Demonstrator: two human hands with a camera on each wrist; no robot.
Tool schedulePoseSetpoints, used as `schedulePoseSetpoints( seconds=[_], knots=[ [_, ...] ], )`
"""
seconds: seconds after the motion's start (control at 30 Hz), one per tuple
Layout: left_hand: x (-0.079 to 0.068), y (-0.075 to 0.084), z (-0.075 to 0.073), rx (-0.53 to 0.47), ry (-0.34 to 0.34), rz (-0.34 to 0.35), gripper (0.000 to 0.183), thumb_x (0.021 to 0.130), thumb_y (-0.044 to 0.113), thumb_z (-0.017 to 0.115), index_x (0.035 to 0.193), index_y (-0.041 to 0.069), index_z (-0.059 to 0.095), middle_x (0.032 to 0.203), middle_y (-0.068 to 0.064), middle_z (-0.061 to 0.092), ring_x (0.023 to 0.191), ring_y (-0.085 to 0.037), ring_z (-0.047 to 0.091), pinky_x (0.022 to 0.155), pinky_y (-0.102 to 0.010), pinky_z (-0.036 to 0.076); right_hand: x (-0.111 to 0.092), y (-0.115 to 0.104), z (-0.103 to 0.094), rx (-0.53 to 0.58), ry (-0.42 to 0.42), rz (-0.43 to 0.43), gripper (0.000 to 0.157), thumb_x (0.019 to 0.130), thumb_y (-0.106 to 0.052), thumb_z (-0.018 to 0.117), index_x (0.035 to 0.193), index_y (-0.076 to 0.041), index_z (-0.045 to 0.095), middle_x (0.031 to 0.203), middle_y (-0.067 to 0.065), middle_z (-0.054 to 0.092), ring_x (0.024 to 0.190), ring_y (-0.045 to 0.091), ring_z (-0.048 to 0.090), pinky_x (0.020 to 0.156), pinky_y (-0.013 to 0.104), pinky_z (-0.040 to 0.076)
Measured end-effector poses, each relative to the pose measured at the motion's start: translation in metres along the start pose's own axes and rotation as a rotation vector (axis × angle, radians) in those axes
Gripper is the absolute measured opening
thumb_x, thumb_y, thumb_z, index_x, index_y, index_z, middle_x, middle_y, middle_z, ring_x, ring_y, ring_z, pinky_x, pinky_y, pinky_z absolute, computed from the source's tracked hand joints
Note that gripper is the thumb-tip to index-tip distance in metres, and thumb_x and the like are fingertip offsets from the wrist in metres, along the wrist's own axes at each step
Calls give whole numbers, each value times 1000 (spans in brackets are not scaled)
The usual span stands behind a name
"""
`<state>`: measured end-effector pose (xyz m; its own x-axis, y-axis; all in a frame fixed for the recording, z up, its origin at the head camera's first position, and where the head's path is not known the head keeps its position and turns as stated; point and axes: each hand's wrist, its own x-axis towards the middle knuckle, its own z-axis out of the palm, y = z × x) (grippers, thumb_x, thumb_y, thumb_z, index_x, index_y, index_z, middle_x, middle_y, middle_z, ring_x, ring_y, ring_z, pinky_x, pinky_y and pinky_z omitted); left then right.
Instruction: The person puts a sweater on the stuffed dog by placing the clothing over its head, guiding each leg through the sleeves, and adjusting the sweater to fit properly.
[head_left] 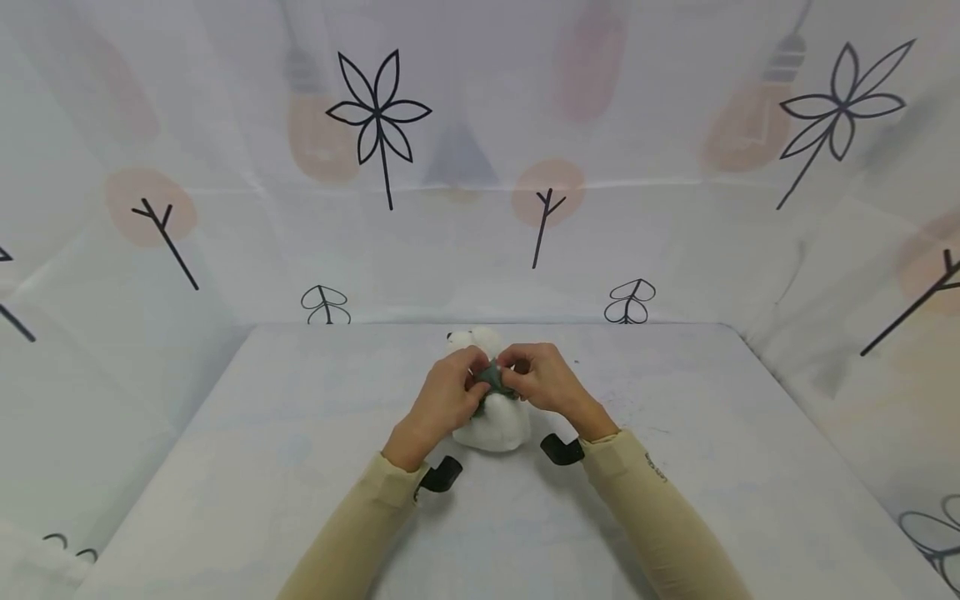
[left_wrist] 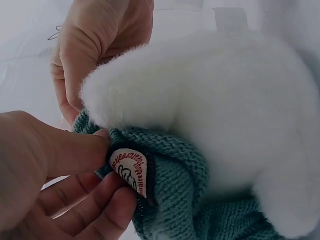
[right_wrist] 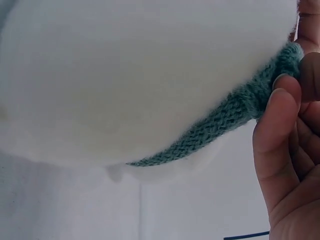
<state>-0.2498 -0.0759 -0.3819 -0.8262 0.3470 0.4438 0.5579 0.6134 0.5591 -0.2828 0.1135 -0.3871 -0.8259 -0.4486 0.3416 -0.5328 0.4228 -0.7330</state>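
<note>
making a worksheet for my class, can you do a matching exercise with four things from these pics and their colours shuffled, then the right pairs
Things
1. plush toy animal
2. knitted garment
3. logo patch
4. sleeves

Colours
A. beige
B. teal
C. pale, with red lettering and a dark border
D. white

Right pairs: 1-D, 2-B, 3-C, 4-A

Place: draped work nook; home, lab or studio, can't tell
Cloth (head_left: pixel 465 250): pale, hung at back and both sides
Plant prints (head_left: pixel 377 112): black outlines
Bulb prints (head_left: pixel 322 146): faded orange
Bench (head_left: pixel 247 467): whitish, reaching back cloth
</note>
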Motion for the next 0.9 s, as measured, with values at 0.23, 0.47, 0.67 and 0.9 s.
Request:
schedulePoseSetpoints(
  seconds=[0.23, 0.47, 0.67, 0.9],
  knots=[
    [0, -4, -1, -28, 23, -23, 23, 82, -1, 72, 99, 9, 61, 85, -1, 62, 67, -10, 55, 60, -24, 47, 1, 3, 2, 75, 36, 22, 9, 90, -8, 60, 91, -8, 70, 63, 0, 62, 50, 16, 58, 46, 31, 49],
    [1, -5, -2, -72, 15, -47, 21, 82, -3, 70, 97, 9, 61, 75, 1, 60, 63, -9, 54, 58, -24, 47, 3, 8, 2, 250, 62, 56, 7, 89, -3, 62, 91, -1, 69, 66, 9, 61, 49, 24, 55, 47, 33, 48],
    [1, -8, -3, -45, -2, -42, 20, 82, -5, 67, 95, 9, 60, 73, 3, 58, 63, -9, 53, 58, -24, 46, 6, 16, 6, 482, 112, 132, 8, 87, 6, 58, 93, 7, 65, 71, 6, 62, 47, 18, 50, 45, 31, 47],
    [0, -9, -3, 5, 15, -20, 17, 82, -5, 66, 95, 6, 62, 78, -2, 57, 68, -13, 52, 62, -26, 45, 5, 14, 5, 458, 65, 187, 8, 90, 0, 59, 95, 4, 64, 72, 7, 61, 53, 18, 53, 50, 31, 48]
  ],
)
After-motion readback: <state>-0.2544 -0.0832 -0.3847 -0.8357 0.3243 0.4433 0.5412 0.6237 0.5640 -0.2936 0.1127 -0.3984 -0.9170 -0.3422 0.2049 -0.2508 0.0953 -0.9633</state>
